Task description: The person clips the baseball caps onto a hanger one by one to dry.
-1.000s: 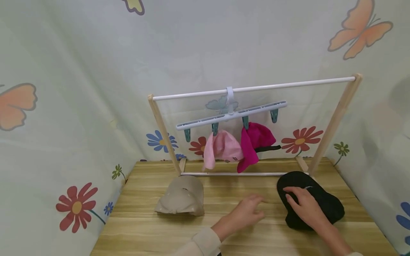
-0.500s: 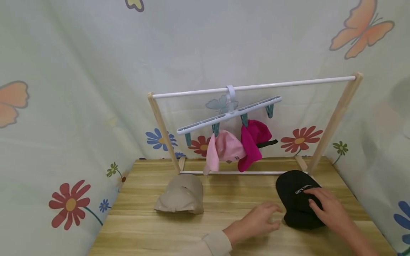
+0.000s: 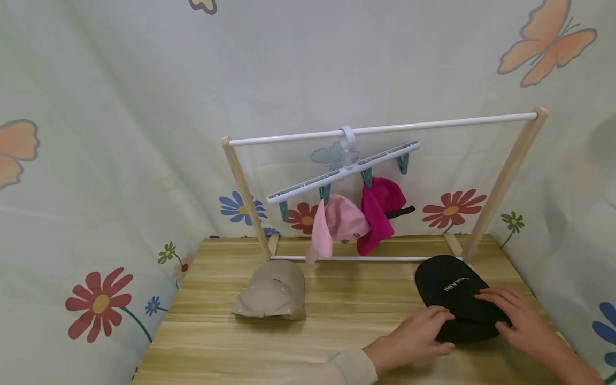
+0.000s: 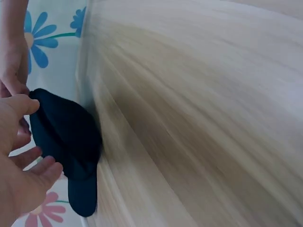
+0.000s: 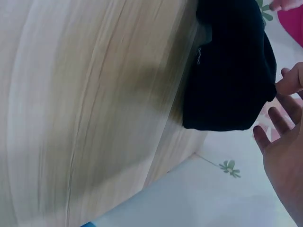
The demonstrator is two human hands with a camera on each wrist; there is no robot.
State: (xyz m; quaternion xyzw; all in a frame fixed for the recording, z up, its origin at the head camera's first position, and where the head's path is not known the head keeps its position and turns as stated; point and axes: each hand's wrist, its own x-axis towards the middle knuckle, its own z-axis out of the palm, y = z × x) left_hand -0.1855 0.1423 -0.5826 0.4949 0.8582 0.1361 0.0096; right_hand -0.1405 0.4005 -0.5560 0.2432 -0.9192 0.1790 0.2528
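A black cap (image 3: 457, 294) with white lettering on it lies on the right of the wooden table (image 3: 346, 299). My left hand (image 3: 416, 337) is at the cap's near left edge, its fingertips overlapping the black cloth. On the cap's other side, my right hand (image 3: 526, 323) has its fingertips on the crown. The left wrist view shows the left hand (image 4: 21, 161) with loosely spread fingers beside the cap (image 4: 71, 132). Fingers of the right hand (image 5: 284, 151) are spread past the cap (image 5: 232, 71) in the right wrist view, one fingertip right at its edge.
A beige cap (image 3: 274, 291) lies on the left of the table. Behind it stands a rack (image 3: 510, 171) with a pale blue clip hanger (image 3: 308, 187) on its rail. A light pink cap (image 3: 341, 219) and a magenta cap (image 3: 380, 208) hang from green clips.
My left hand has moved right, up to the black cap. My right hand has slid right across the cap, uncovering its lettering. The hanger has swung on the rail.
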